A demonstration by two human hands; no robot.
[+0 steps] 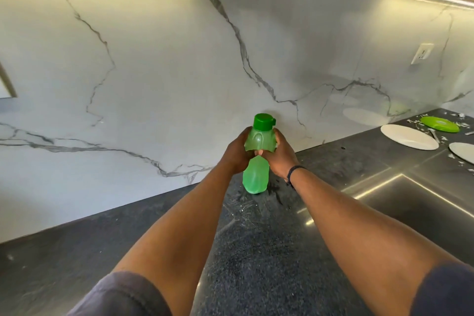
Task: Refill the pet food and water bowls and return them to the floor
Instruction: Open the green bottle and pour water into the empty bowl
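Note:
A green plastic bottle [255, 177] with a darker green cap [263, 120] stands upright on the dark stone counter [256, 251], close to the marble wall. My left hand [237, 152] grips its upper body from the left. My right hand [278, 155] grips it from the right, fingers curled round the neck area below the closed cap. No pet bowl is plainly in view.
A steel sink [423, 208] is set into the counter at the right. Beyond it lie two white plates [407, 136] [463, 151], a green plate [440, 124] and scattered white scraps. A wall socket [422, 53] sits on the marble backsplash.

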